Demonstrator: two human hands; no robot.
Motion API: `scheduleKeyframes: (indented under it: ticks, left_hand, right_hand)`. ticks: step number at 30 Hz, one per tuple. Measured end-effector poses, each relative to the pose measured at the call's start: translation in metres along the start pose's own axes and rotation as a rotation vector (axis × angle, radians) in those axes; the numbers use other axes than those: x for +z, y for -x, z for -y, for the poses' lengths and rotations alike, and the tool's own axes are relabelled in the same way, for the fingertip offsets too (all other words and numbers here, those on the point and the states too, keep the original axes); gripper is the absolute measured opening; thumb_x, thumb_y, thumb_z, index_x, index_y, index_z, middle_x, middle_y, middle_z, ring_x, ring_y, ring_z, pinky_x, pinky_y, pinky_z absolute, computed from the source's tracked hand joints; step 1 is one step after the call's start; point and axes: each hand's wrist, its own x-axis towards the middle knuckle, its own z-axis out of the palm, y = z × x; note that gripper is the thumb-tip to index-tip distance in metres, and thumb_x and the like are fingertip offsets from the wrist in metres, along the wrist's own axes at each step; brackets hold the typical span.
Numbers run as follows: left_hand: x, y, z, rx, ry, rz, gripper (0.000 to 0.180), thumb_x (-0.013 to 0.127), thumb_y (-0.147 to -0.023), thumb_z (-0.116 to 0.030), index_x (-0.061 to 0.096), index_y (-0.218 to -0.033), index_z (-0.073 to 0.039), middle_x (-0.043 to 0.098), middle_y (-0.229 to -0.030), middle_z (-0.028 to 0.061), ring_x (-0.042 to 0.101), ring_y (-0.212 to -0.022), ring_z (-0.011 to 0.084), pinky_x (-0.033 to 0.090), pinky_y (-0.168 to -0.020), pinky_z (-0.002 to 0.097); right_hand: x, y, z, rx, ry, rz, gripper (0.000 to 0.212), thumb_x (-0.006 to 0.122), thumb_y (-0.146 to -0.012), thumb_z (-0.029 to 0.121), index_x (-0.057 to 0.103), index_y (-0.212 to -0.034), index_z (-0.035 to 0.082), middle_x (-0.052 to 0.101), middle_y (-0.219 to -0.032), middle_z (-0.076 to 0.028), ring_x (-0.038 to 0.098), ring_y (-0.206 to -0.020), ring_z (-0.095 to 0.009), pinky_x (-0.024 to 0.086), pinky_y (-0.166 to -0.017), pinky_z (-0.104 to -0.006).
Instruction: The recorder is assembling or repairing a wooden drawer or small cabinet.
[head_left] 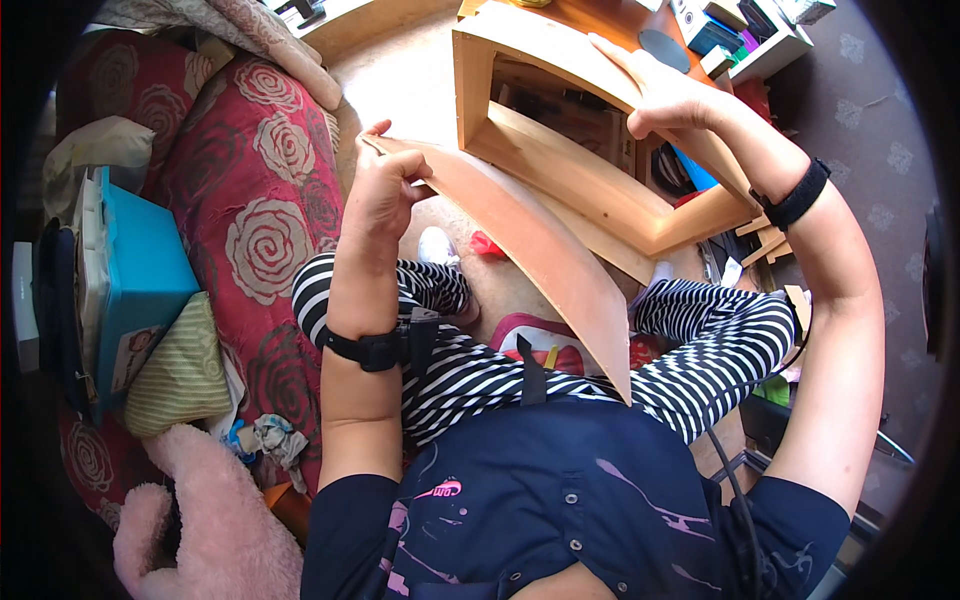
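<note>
My left hand (pixel 385 190) is closed on the far left corner of a thin, flat wooden panel (pixel 545 245). The panel slants down toward my lap, its near end close to my shirt. At the far right, an open rectangular wooden frame (pixel 570 185), like a drawer box with no bottom, stands tilted. My right hand (pixel 672 95) grips its upper board, thumb on the inner side and fingers over the outer face. The panel and the frame are apart near my left hand; farther along, the panel overlaps the view of the frame's lower side.
On the left is a red rose-patterned sofa (pixel 270 180) with a blue plastic box (pixel 145 280), a striped cushion (pixel 180 375) and a pink plush toy (pixel 230 510). Wood pieces (pixel 765 240) lie by the right wall. A small pink-edged stool or mat (pixel 515 325) sits between my legs.
</note>
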Motion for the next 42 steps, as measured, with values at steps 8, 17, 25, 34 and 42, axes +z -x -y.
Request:
scheduleKeyframes:
  ticks: [8, 17, 25, 34, 42]
  left_hand:
    - [-0.021, 0.004, 0.005, -0.089, -0.013, -0.086, 0.074, 0.046, -0.062, 0.015, 0.028, -0.129, -0.011, 0.043, -0.105, 0.0167, 0.057, -0.075, 0.0250, 0.052, -0.052, 0.0347]
    - [-0.041, -0.006, 0.008, -0.154, 0.108, -0.077, 0.079, 0.047, -0.056, 0.018, 0.030, -0.128, -0.008, 0.045, -0.103, 0.0168, 0.057, -0.075, 0.0280, 0.053, -0.060, 0.0425]
    - [-0.053, 0.013, 0.009, -0.237, 0.056, -0.133, 0.081, 0.045, -0.055, 0.022, 0.032, -0.129, -0.011, 0.044, -0.115, 0.0174, 0.056, -0.093, 0.0348, 0.054, -0.070, 0.0492]
    - [-0.073, 0.020, 0.019, -0.304, 0.105, -0.098, 0.067, 0.045, -0.062, 0.021, 0.039, -0.125, 0.000, 0.052, -0.116, 0.0194, 0.059, -0.100, 0.0353, 0.055, -0.076, 0.0477]
    - [-0.049, 0.035, 0.020, -0.300, -0.027, -0.182, 0.031, 0.052, -0.091, -0.007, 0.047, -0.120, 0.004, 0.061, -0.109, 0.0154, 0.064, -0.096, 0.0286, 0.055, -0.082, 0.0440]
  right_hand:
    - [-0.002, 0.000, -0.001, 0.028, -0.019, -0.010, 0.113, 0.064, -0.049, 0.011, 0.013, -0.150, 0.022, 0.045, -0.106, -0.019, 0.049, -0.098, -0.032, 0.041, -0.091, -0.0332]
    - [-0.004, -0.001, -0.001, 0.049, 0.037, 0.029, 0.116, 0.067, -0.050, 0.012, 0.009, -0.150, 0.026, 0.045, -0.115, -0.019, 0.048, -0.107, -0.031, 0.040, -0.095, -0.0337]
    - [-0.012, 0.005, 0.014, 0.114, 0.035, 0.094, 0.118, 0.068, -0.051, 0.013, 0.006, -0.150, 0.026, 0.044, -0.119, -0.019, 0.047, -0.109, -0.031, 0.039, -0.095, -0.0352]
    - [-0.009, -0.003, 0.005, 0.068, -0.019, 0.061, 0.118, 0.067, -0.047, 0.012, 0.009, -0.150, 0.027, 0.043, -0.120, -0.020, 0.046, -0.110, -0.031, 0.040, -0.093, -0.0354]
    - [-0.006, 0.009, 0.007, -0.054, -0.162, -0.014, 0.114, 0.069, -0.048, 0.011, 0.017, -0.149, 0.017, 0.047, -0.118, -0.022, 0.046, -0.113, -0.034, 0.037, -0.099, -0.0334]
